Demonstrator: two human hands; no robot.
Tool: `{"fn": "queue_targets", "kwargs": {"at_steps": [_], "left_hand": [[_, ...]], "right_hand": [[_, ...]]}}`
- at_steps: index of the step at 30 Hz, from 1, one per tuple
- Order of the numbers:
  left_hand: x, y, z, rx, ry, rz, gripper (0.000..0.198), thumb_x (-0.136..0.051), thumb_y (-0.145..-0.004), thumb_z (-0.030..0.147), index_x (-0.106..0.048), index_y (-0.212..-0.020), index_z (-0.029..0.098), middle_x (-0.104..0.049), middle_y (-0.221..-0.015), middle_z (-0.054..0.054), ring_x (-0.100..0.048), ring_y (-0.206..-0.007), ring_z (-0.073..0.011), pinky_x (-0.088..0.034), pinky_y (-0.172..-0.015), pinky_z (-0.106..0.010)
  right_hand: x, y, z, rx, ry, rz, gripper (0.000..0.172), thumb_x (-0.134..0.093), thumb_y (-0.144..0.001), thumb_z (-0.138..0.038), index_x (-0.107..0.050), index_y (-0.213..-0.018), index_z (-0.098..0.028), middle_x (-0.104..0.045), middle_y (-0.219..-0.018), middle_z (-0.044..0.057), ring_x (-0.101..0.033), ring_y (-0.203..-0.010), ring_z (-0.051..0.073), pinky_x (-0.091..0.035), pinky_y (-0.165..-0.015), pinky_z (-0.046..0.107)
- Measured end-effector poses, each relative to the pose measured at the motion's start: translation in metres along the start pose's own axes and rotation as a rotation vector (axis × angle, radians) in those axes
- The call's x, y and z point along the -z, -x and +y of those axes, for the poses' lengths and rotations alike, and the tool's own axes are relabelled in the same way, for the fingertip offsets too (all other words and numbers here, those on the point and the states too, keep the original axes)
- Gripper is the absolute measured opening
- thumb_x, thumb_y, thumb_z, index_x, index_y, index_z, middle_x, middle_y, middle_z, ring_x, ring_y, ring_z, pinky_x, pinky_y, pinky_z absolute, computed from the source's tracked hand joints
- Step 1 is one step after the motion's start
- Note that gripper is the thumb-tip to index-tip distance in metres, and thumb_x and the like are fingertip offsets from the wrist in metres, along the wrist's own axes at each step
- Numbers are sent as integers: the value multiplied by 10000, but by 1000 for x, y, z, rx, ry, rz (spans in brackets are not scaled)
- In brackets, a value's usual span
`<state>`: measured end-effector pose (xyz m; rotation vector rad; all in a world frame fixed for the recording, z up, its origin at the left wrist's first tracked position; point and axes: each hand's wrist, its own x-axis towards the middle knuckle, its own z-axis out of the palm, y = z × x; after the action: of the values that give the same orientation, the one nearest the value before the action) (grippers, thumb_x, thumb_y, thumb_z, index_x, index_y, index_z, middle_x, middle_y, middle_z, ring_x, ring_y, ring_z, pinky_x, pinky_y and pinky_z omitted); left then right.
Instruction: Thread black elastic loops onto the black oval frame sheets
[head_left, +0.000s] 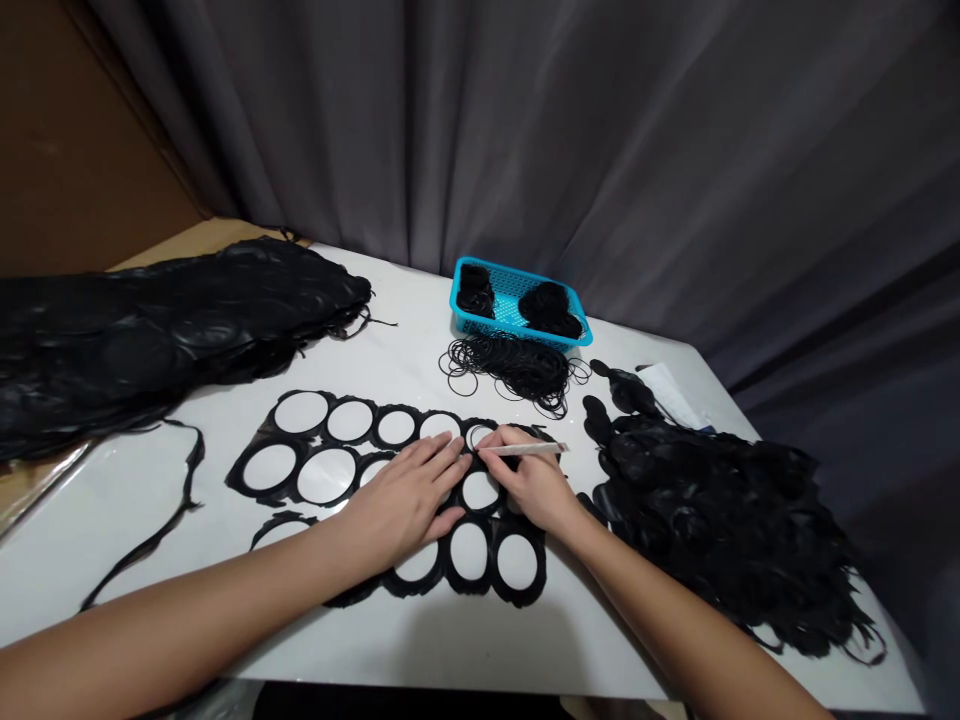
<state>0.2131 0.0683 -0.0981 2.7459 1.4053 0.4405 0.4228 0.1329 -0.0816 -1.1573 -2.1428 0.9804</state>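
A thin black rubbery sheet (310, 440) with rows of round holes lies flat on the white table, and the tabletop shows through the holes. My left hand (412, 485) rests palm down on its middle, fingers stretched out, covering several holes. At the sheet's upper right, my right hand (531, 478) is closed around a slim, pale, stick-like tool (525, 449). The tool's tip is by the edge of a hole, where a thin black ring (472, 436) shows. Whether the tip touches the ring I cannot tell.
A blue basket (517, 328) with black rings stands at the back, a pile of loose thin rings (517, 368) before it. Black round scraps (720, 520) heap at right, beside white paper (673, 395). Stacked black sheets (150, 340) lie left, near a black strip (161, 520).
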Motion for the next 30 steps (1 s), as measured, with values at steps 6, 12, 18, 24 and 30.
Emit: {"fn": "queue_targets", "kwargs": {"at_steps": [6,12,18,24,30], "left_hand": [[0,1,-1,-5,15,-9,506,-509,-1008,427,-516,-1412,123,-531,-1477,-161,-439,-1415,-321,-372,-1149,-465],[-2,2,-2,14,69,6,516,-557,-982,390,-493,-1430,140,-429,-1561,-159,-363,-1468,-323,-340,-1179,-488],[-2,1,-3,29,46,-39,533,-597,-948,387,-518,-1417,145,-404,-1580,-143,-313,-1482,-375,-313,-1191,-533],[-2,0,-2,34,42,-36,522,-616,-943,383,-547,-1400,141,-421,-1569,-145,-294,-1482,-407,-322,-1179,-558],[21,6,-6,25,89,15,559,-546,-1005,438,-460,-1464,131,-440,-1553,-161,-391,-1454,-319,-374,-1167,-472]], "right_hand": [[1,-2,2,-17,-19,0,129,-538,-972,-283,-603,-871,-236,-686,-866,18,-637,-865,202,-489,-781,322],[-8,9,-2,227,269,3,134,-471,-1007,-213,-602,-980,-217,-694,-1010,97,-609,-981,251,-472,-873,390],[2,-2,7,247,566,51,229,-389,-993,-155,-614,-973,-185,-694,-949,138,-604,-909,289,-437,-812,412],[78,-29,34,-61,420,493,186,-486,-948,-310,-568,-813,-214,-714,-896,114,-619,-746,239,-438,-717,353],[67,-41,22,-233,-133,351,264,-664,-803,-427,-551,-693,-216,-711,-750,63,-659,-765,231,-476,-673,330]]}}
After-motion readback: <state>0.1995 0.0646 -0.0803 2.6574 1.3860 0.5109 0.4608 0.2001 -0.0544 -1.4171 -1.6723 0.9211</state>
